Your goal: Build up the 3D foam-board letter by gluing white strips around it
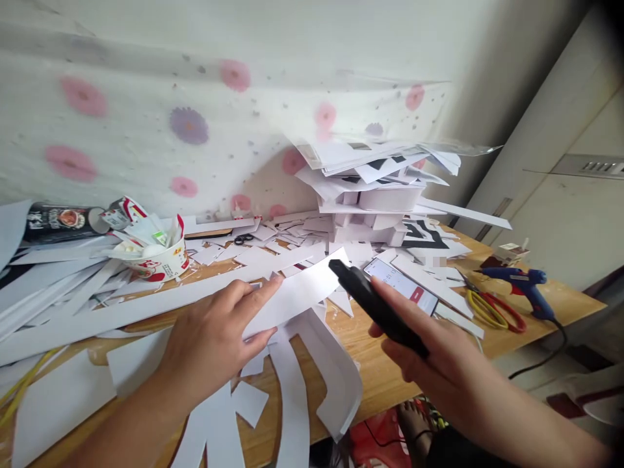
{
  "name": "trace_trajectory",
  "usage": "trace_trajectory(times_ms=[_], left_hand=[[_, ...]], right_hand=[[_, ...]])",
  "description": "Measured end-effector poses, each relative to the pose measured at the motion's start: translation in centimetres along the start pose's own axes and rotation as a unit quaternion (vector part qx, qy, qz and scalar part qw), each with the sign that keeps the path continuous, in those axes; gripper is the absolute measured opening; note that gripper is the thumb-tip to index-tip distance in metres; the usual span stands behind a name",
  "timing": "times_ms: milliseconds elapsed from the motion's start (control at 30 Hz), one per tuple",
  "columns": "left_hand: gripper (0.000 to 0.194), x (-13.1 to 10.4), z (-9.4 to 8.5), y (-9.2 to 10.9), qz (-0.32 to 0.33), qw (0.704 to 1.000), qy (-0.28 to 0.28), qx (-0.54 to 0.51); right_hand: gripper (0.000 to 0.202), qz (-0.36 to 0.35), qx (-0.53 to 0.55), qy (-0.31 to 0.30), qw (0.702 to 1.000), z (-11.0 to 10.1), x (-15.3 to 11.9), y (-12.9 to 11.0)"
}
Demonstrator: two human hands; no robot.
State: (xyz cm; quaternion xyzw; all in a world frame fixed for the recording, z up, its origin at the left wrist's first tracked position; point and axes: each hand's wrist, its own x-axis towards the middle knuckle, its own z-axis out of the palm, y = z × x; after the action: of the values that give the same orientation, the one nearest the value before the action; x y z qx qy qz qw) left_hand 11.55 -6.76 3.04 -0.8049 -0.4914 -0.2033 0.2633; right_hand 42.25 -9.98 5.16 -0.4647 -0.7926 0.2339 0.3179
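Paper strip (pixel 297 289) held in my left hand (pixel 209 338).
My right hand (pixel 433 341) grips the black cutter (pixel 373 302) (tip best kept clear of my left).

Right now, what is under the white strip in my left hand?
Below the white strip, a curved white piece, scraps and wooden tabletop show past its edge; anything beneath it or your left hand is covered.

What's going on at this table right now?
The person's left hand holds a white strip over the table, and the right hand grips a black tool near the strip's far end. White pieces lie scattered around, a phone lies beyond the right hand, and a blue glue gun rests further right.
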Motion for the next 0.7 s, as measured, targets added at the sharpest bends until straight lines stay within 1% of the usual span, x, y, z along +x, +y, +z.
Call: trace_trajectory(times_ms=[67, 133, 200, 300, 367, 433, 467, 500, 567, 633, 700], left_hand=[[0.068, -0.1, 0.0, 0.2, -0.001, 1.0, 0.0, 0.003], [0.069, -0.1, -0.1, 0.4, -0.007, 1.0, -0.005, 0.008], [0.069, -0.2, -0.2, 0.5, -0.011, 1.0, -0.007, 0.011], [0.066, -0.1, -0.3, 0.7, -0.01, 1.0, 0.004, 0.005], [0.065, -0.1, -0.4, 0.7, -0.008, 1.0, 0.01, 0.002], [0.063, 0.0, -0.3, 0.7, -0.012, 1.0, 0.009, 0.006], [0.063, 0.0, -0.3, 0.6, -0.014, 1.0, 0.009, 0.009], [0.062, 0.0, -0.2, 0.5, -0.017, 1.0, 0.009, 0.012], [0.063, 0.0, -0.1, 0.4, -0.024, 1.0, 0.013, 0.013], [0.063, -0.1, -0.1, 0.4, -0.028, 0.999, 0.019, 0.014], [0.062, -0.1, -0.2, 0.5, -0.031, 0.999, 0.022, 0.015]], right_hand=[[0.065, -0.018, -0.032, -0.018, 0.999, 1.0, 0.3, -0.9], [0.064, -0.023, -0.038, -0.037, 0.998, 1.5, 0.5, -1.1], [0.062, -0.013, -0.042, -0.051, 0.998, 1.7, 0.6, -1.1], [0.06, 0.015, -0.027, -0.048, 0.998, 2.2, 0.7, -1.0], [0.058, 0.037, 0.027, -0.035, 0.998, 2.4, 1.0, -0.8], [0.045, 0.07, 0.113, -0.031, 0.991, 2.5, 1.4, -0.3], [0.037, 0.09, 0.157, -0.033, 0.983, 2.4, 1.6, 0.0], [0.034, 0.112, 0.193, -0.032, 0.974, 2.4, 1.9, 0.3], [0.04, 0.153, 0.228, -0.023, 0.961, 2.3, 2.3, 1.0], [0.045, 0.172, 0.212, -0.006, 0.962, 2.3, 2.5, 1.4], [0.044, 0.158, 0.151, -0.001, 0.976, 2.4, 2.3, 1.4]])
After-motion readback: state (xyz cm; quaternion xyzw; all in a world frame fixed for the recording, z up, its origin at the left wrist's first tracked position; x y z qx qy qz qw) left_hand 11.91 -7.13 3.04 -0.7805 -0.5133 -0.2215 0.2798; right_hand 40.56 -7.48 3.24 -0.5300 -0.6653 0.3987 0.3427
